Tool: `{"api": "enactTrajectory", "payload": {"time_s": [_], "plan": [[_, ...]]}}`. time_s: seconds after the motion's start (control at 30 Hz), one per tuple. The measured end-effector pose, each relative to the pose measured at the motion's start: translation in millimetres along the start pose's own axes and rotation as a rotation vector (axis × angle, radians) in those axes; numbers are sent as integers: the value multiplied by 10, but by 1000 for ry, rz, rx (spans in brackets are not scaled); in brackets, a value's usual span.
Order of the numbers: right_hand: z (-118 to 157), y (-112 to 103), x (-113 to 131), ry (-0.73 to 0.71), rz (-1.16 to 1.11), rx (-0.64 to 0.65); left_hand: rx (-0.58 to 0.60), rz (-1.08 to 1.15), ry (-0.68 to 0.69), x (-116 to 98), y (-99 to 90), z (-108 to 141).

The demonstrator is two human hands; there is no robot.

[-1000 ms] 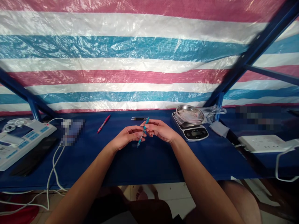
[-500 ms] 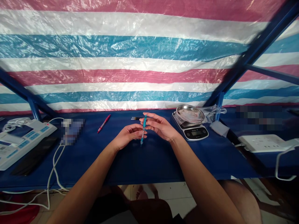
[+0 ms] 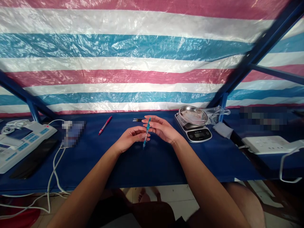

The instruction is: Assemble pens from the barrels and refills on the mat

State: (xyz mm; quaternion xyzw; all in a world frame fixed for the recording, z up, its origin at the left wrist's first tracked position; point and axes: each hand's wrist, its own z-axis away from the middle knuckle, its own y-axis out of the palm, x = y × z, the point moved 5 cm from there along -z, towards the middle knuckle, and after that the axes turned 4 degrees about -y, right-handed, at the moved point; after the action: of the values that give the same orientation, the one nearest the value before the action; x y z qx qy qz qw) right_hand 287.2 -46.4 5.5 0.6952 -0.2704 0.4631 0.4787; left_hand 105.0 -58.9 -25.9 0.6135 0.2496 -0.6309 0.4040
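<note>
A teal pen (image 3: 148, 126) with a clear lower barrel is held nearly upright over the middle of the blue table, its tip pointing down toward me. My left hand (image 3: 133, 136) pinches the lower barrel between thumb and fingers. Around the upper part, by the clip, curl the fingers of my right hand (image 3: 162, 129). Behind my hands lie several thin pen refills (image 3: 137, 120), partly hidden by the right fingers. To the left, a red pen (image 3: 105, 125) rests slantwise on the table.
At the right stands a kitchen scale (image 3: 193, 125) with a metal bowl and plastic bag. On the left are a white power strip (image 3: 28, 142), a black phone-like slab (image 3: 35, 160) and white cables (image 3: 55, 164). Another white power strip (image 3: 266, 145) lies far right. A striped tarp (image 3: 118, 76) hangs behind.
The teal pen's upper end has tilted slightly to the right. Both hands keep their hold in nearly the same place.
</note>
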Motion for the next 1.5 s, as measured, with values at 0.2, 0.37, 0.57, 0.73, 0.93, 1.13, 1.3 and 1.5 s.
{"api": "enactTrajectory", "payload": {"time_s": [0.2,0.37,0.57,0.73,0.93,1.13,1.3,1.5], "plan": [[4,8,11,-42,49,24,-10,5,4,-6,-8,9],[6,-9,32,-43,71,-27,-9,2,5,-5,-18,6],[10,-10,46,-54,47,25,-16,-1,17,-12,-35,9],[-11,-61,30,-72,167,-62,11,14,0,22,-19,2],[35,-6,94,-32,48,41,5,3,21,3,-23,4],[-27,-76,8,-92,196,-71,19,-1,2,-4,2,12],[-1,-32,21,-27,122,-19,17,-6,7,-15,9,6],[3,-35,48,-45,94,-1,-7,-12,34,-16,-5,1]]}}
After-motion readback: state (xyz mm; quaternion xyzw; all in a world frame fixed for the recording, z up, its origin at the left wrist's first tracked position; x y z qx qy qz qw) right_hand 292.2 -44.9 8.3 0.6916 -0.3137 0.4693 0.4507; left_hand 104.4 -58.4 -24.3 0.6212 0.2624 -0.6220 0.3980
